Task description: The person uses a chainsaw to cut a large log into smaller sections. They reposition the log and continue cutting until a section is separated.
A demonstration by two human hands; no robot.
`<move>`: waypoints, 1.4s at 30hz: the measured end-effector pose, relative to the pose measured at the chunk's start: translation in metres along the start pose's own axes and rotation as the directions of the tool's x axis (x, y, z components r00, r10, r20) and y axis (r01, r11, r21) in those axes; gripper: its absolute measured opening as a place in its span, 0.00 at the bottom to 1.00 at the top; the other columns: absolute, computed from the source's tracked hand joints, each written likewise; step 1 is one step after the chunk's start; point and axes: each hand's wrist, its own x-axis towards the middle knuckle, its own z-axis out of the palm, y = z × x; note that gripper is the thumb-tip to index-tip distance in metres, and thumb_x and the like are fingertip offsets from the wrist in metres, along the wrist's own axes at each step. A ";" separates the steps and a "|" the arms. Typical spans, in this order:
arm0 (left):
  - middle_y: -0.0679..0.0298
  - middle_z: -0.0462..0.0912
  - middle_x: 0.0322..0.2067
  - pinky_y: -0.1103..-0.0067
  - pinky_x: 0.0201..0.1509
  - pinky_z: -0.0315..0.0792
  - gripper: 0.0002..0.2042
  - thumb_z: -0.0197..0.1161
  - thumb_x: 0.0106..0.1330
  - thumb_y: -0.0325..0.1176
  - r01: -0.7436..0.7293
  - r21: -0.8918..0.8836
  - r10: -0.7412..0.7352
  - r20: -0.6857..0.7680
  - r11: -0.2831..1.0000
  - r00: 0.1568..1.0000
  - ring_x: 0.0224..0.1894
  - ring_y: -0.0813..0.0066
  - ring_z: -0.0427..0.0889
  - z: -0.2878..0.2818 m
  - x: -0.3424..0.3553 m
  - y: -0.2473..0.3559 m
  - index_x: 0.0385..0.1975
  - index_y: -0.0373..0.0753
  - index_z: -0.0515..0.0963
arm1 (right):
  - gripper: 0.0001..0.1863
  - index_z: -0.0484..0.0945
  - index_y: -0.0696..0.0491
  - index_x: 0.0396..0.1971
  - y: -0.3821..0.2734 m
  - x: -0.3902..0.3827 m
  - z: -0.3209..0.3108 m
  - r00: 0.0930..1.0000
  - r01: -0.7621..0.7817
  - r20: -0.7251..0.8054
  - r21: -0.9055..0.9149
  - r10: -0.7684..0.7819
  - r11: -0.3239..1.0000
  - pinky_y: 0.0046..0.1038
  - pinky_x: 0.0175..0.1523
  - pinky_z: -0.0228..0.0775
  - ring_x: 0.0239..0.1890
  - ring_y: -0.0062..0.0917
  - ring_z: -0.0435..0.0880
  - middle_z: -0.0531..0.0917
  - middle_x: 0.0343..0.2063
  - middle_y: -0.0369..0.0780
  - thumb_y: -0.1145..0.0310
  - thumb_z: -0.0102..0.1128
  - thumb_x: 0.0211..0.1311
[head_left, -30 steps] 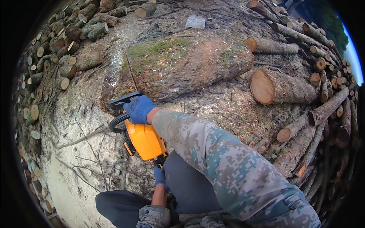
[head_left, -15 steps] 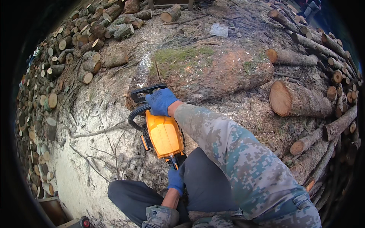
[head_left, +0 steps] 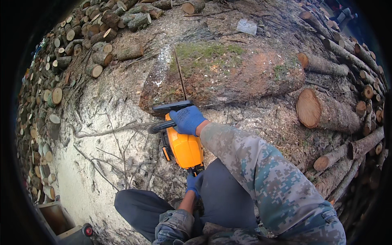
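An orange chainsaw (head_left: 184, 148) is held before my knees, its long guide bar (head_left: 179, 73) pointing away across a thick log (head_left: 253, 77). The bar lies at the log's left part; how deep it sits in the wood I cannot tell. My right hand (head_left: 188, 119), in a blue glove, is closed around the black front handle, just behind the dark hand guard (head_left: 171, 107). Close to my knees, my left hand (head_left: 194, 182), also gloved in blue, grips the rear handle; my right leg partly hides its fingers. Moss and pale sawdust cover the log's top.
Cut log pieces (head_left: 104, 34) are heaped along the left. More logs (head_left: 326, 110) lie stacked on the right. Thin branches (head_left: 122, 159) spread over the sawdust left of the saw. A clear plastic bag (head_left: 247, 27) lies beyond the log; a wooden box (head_left: 55, 216) stands at lower left.
The chainsaw has tilted, its front handle turning and its guard swinging. More of the bar shows over the log. The whole view has shifted slightly. Both hands keep their grip.
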 end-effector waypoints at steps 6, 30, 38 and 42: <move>0.69 0.83 0.33 0.74 0.35 0.76 0.12 0.71 0.59 0.28 0.012 0.149 -0.004 -0.052 0.989 0.999 0.32 0.77 0.80 -0.014 0.029 -0.009 0.43 0.39 0.80 | 0.21 0.78 0.53 0.50 0.003 0.000 0.023 0.999 -0.002 0.048 0.014 0.001 1.000 0.41 0.40 0.78 0.37 0.39 0.89 0.88 0.31 0.44 0.62 0.64 0.57; 0.63 0.86 0.39 0.74 0.41 0.77 0.27 0.78 0.53 0.38 -0.099 0.139 0.102 -0.018 0.985 0.995 0.37 0.74 0.83 -0.103 0.136 -0.074 0.51 0.32 0.80 | 0.16 0.80 0.54 0.44 0.002 0.007 0.040 0.991 0.070 -0.112 0.000 -0.070 0.998 0.44 0.46 0.76 0.43 0.42 0.86 0.87 0.38 0.47 0.65 0.62 0.57; 0.64 0.85 0.36 0.73 0.35 0.78 0.18 0.75 0.57 0.30 -0.029 0.114 0.030 -0.009 0.993 0.999 0.32 0.75 0.82 0.023 0.010 -0.014 0.47 0.35 0.80 | 0.17 0.79 0.53 0.46 0.028 -0.008 0.021 0.998 -0.048 0.032 -0.008 0.048 0.999 0.42 0.42 0.78 0.37 0.40 0.88 0.88 0.31 0.45 0.63 0.62 0.58; 0.64 0.85 0.34 0.73 0.34 0.77 0.15 0.73 0.59 0.27 -0.107 0.274 0.135 -0.084 0.956 0.987 0.30 0.75 0.81 0.030 -0.031 0.027 0.46 0.35 0.80 | 0.18 0.79 0.54 0.47 0.007 0.011 0.002 1.000 -0.013 0.028 -0.016 0.013 1.000 0.42 0.43 0.78 0.39 0.39 0.89 0.88 0.33 0.46 0.62 0.62 0.59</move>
